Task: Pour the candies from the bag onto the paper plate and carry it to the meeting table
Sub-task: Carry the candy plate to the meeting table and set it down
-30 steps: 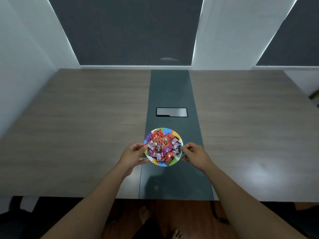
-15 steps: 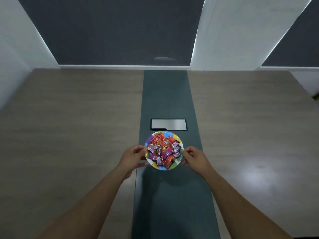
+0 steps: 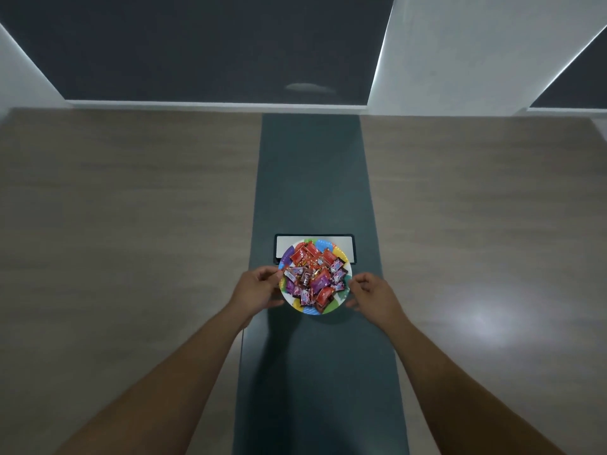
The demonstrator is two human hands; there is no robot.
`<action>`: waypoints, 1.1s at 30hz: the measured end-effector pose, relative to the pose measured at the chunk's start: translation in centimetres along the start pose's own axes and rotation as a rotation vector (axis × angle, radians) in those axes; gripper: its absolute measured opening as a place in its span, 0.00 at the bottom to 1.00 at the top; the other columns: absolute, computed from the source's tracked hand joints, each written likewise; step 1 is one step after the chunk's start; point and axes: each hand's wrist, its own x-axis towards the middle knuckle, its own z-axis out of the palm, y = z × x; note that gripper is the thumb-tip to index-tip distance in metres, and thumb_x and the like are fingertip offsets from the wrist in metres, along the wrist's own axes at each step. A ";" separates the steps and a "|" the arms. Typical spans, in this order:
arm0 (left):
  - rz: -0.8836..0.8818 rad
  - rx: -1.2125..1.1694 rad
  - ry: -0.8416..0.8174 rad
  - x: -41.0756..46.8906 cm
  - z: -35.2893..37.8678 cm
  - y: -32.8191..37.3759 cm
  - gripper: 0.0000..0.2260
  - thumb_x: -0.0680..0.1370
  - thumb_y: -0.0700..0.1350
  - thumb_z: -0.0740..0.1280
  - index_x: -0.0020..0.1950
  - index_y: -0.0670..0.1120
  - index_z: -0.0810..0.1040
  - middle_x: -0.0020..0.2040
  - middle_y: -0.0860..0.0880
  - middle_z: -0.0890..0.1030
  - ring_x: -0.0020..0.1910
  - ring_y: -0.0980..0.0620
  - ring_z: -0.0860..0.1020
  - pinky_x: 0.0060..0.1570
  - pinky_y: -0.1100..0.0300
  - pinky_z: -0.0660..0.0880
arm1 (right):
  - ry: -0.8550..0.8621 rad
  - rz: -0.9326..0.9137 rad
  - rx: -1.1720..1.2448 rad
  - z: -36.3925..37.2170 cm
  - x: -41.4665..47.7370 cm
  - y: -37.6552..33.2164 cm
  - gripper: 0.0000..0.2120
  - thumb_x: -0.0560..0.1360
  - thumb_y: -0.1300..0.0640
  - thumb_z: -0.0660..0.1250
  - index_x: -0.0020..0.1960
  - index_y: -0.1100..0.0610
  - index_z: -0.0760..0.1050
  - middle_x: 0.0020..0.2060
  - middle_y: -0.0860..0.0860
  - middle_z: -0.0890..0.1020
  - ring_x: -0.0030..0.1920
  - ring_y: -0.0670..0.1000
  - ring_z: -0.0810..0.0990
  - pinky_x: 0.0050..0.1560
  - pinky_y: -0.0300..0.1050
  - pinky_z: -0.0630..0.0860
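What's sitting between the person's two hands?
In the head view, the paper plate heaped with candies lies between the left hand and right hand, over the table's dark strip.

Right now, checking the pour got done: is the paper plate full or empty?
Full: wrapped candies heap across the paper plate, leaving only its colourful rim showing.

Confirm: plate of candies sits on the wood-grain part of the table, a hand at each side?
Not quite. The head view shows the paper plate of candies over the dark green centre strip, overlapping the silver panel, not the wood grain. The left hand and right hand flank it.
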 end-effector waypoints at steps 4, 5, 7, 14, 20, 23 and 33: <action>-0.031 0.020 0.048 4.3 1.3 0.3 0.07 0.84 0.46 0.69 0.58 0.45 0.85 0.52 0.45 0.89 0.51 0.43 0.89 0.50 0.47 0.88 | -0.004 0.003 -0.010 -0.2 4.5 0.5 0.06 0.85 0.52 0.69 0.52 0.55 0.79 0.42 0.48 0.89 0.37 0.52 0.91 0.50 0.61 0.88; -0.035 0.028 0.067 5.3 1.6 0.4 0.08 0.84 0.47 0.70 0.58 0.45 0.84 0.52 0.45 0.89 0.51 0.43 0.89 0.48 0.49 0.88 | -0.004 0.002 -0.017 -0.1 5.5 0.7 0.06 0.84 0.52 0.69 0.51 0.53 0.79 0.42 0.48 0.89 0.37 0.52 0.91 0.51 0.60 0.88; -0.043 0.046 0.101 7.1 2.0 0.6 0.08 0.84 0.46 0.71 0.60 0.44 0.84 0.53 0.44 0.89 0.52 0.42 0.89 0.43 0.54 0.87 | -0.005 0.005 -0.045 0.1 7.8 1.1 0.05 0.84 0.52 0.69 0.49 0.49 0.79 0.43 0.50 0.90 0.37 0.51 0.91 0.51 0.59 0.88; -0.057 0.046 0.130 13.1 2.9 -0.1 0.09 0.83 0.45 0.71 0.59 0.42 0.84 0.53 0.41 0.88 0.47 0.42 0.88 0.43 0.53 0.87 | -0.009 0.046 -0.075 1.4 13.4 2.9 0.07 0.85 0.51 0.68 0.49 0.49 0.79 0.40 0.48 0.90 0.34 0.47 0.90 0.50 0.56 0.87; -0.055 0.045 0.137 15.9 3.3 -1.0 0.09 0.83 0.44 0.71 0.60 0.40 0.84 0.51 0.41 0.88 0.38 0.49 0.84 0.38 0.59 0.85 | 0.016 0.082 -0.092 2.2 15.7 3.8 0.06 0.85 0.50 0.68 0.50 0.50 0.79 0.41 0.46 0.90 0.32 0.42 0.88 0.46 0.50 0.87; -0.054 0.041 0.149 16.5 3.3 -1.5 0.09 0.83 0.44 0.72 0.60 0.40 0.84 0.50 0.42 0.88 0.38 0.50 0.84 0.38 0.59 0.85 | 0.022 0.087 -0.083 2.4 16.1 3.9 0.07 0.85 0.51 0.68 0.52 0.52 0.81 0.40 0.46 0.89 0.33 0.42 0.88 0.45 0.49 0.86; -0.050 0.061 0.144 17.2 3.1 -2.6 0.09 0.82 0.45 0.73 0.60 0.41 0.85 0.51 0.41 0.88 0.43 0.47 0.85 0.42 0.57 0.85 | 0.026 0.112 -0.070 2.7 16.4 4.2 0.09 0.85 0.52 0.68 0.56 0.57 0.82 0.44 0.50 0.90 0.38 0.51 0.90 0.46 0.50 0.87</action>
